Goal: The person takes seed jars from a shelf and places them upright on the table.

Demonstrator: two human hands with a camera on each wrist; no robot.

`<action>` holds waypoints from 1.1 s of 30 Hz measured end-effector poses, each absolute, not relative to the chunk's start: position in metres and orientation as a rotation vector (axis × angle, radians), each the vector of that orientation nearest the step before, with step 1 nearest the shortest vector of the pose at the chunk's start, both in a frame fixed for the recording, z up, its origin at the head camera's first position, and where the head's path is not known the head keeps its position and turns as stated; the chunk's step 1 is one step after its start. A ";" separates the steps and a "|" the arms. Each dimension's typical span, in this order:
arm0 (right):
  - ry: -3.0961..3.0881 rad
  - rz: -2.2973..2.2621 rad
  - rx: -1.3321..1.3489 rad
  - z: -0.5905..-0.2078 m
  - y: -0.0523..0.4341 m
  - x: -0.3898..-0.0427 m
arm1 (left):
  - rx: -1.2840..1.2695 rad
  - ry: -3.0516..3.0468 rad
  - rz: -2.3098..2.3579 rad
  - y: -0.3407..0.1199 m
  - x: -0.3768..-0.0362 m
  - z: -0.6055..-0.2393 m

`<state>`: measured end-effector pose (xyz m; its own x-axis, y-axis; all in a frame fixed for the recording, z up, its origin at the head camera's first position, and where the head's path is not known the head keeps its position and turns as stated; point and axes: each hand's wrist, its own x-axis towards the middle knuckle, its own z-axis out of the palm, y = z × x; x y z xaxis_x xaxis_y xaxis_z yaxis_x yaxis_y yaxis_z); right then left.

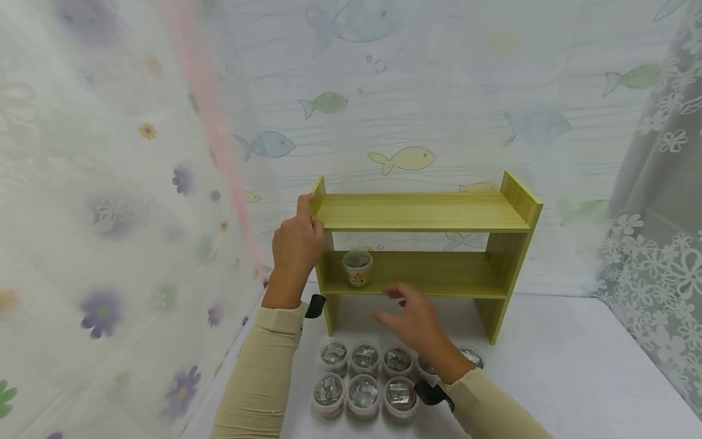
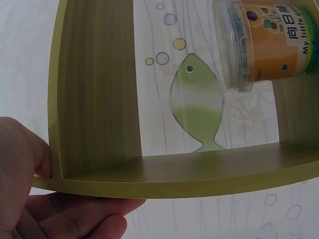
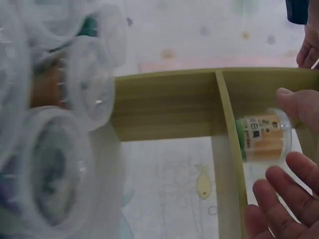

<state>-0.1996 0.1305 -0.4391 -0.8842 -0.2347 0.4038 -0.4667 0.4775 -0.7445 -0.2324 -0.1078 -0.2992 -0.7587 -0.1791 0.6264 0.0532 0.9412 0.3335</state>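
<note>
A yellow-green wooden shelf [image 1: 422, 212] with two boards stands on the white table. My left hand [image 1: 297, 245] grips its left side panel near the top; in the left wrist view the thumb and fingers lie on either side of the edge. On the lower board, toward the left, stands one clear-lidded plastic cup [image 1: 358, 274] with an orange sunflower label [image 2: 271, 37]. My right hand [image 1: 418, 318] is in front of that board, to the right of the cup. Its fingers [image 3: 294, 191] are spread and loosely bent, with nothing between them and the thumb.
Several more lidded cups [image 1: 364, 391] stand in two rows on the table [image 1: 576, 360] before the shelf, below my right forearm, which partly hides some. A fish-printed curtain [image 1: 466, 91] hangs behind, a flowered one [image 1: 109, 244] at left, and lace [image 1: 647, 262] at right.
</note>
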 end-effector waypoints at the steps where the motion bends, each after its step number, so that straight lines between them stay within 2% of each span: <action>1: -2.477 1.363 0.587 -0.437 0.127 -0.203 | 0.088 -2.394 -0.439 -0.108 -0.232 -0.299; 12: -2.480 1.436 0.436 -0.421 0.099 -0.229 | 0.076 -2.382 -0.438 -0.108 -0.232 -0.301; 22: -2.553 1.609 0.489 -0.412 0.088 -0.259 | 0.095 -2.402 -0.439 -0.108 -0.233 -0.299; 33: -2.579 1.715 0.519 -0.409 0.076 -0.270 | 0.089 -2.389 -0.445 -0.110 -0.235 -0.302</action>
<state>-0.2704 0.0765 -0.4091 -0.9454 -0.2705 0.1816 -0.2720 0.3487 -0.8969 -0.2346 -0.1101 -0.3017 -0.7561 -0.1823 0.6286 0.0561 0.9388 0.3398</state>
